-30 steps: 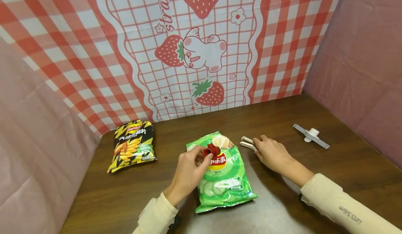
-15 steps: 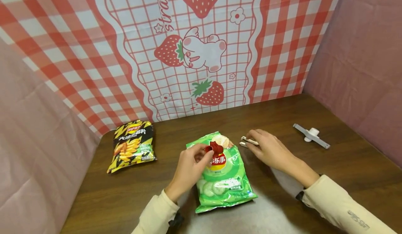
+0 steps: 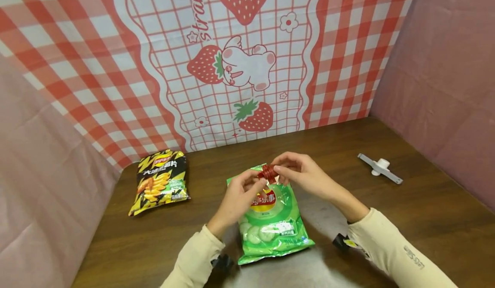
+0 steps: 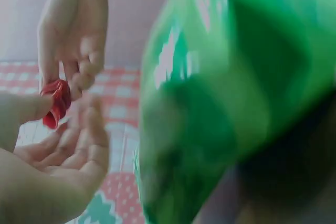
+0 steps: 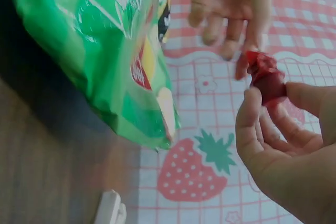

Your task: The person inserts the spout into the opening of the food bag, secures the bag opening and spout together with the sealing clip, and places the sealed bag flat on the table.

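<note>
Both your hands meet over the top of the green chip bag [image 3: 270, 217], which lies flat on the brown table [image 3: 386, 219]. Your left hand [image 3: 237, 197] and right hand [image 3: 305, 176] each pinch the small red crumpled piece [image 3: 267, 173] between thumb and fingertips, holding it just above the bag's upper edge. It looks light, thin and soft, probably a twisted band or tie, so it should bend and spring rather than break; grip it at its two ends, near the fingertips, because a loose pinch could let it slip. The bag itself looks puffy, crinkly and slick; take it by the top seam.
</note>
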The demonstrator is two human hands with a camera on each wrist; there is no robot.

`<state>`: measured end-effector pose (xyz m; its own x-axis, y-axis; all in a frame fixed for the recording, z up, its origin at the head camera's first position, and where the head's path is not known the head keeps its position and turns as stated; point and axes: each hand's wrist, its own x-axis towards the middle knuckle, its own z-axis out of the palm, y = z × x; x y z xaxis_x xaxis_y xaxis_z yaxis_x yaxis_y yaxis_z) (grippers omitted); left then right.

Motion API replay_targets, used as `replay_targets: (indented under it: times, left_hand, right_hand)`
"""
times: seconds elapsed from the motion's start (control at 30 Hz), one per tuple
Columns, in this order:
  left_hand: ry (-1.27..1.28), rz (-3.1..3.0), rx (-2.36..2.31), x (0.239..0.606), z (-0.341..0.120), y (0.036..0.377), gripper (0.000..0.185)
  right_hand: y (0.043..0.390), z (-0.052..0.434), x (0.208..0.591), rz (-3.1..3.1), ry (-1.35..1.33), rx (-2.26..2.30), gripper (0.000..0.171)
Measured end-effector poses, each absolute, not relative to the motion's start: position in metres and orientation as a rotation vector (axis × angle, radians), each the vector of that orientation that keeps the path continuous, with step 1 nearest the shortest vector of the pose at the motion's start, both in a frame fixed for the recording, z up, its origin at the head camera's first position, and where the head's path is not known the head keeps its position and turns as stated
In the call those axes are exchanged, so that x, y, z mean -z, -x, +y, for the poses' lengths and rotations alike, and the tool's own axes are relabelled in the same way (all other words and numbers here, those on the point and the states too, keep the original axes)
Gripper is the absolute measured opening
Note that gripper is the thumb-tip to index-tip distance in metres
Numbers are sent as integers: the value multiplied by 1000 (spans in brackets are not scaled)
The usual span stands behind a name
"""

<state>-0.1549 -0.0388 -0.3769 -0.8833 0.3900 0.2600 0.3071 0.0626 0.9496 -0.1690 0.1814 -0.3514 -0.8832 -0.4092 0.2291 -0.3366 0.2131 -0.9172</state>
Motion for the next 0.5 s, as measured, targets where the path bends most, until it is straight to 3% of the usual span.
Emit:
replay_targets:
  times: [0.33, 0.5]
  left_hand:
    - [-832, 2837, -1559, 378, -42, 178, 19]
    - [-869, 3096, -1251, 385, -47, 189, 25]
  right_hand:
    - [171, 180, 352, 2707, 723, 1715, 18]
    - [173, 180, 354, 2772, 692, 1688, 19]
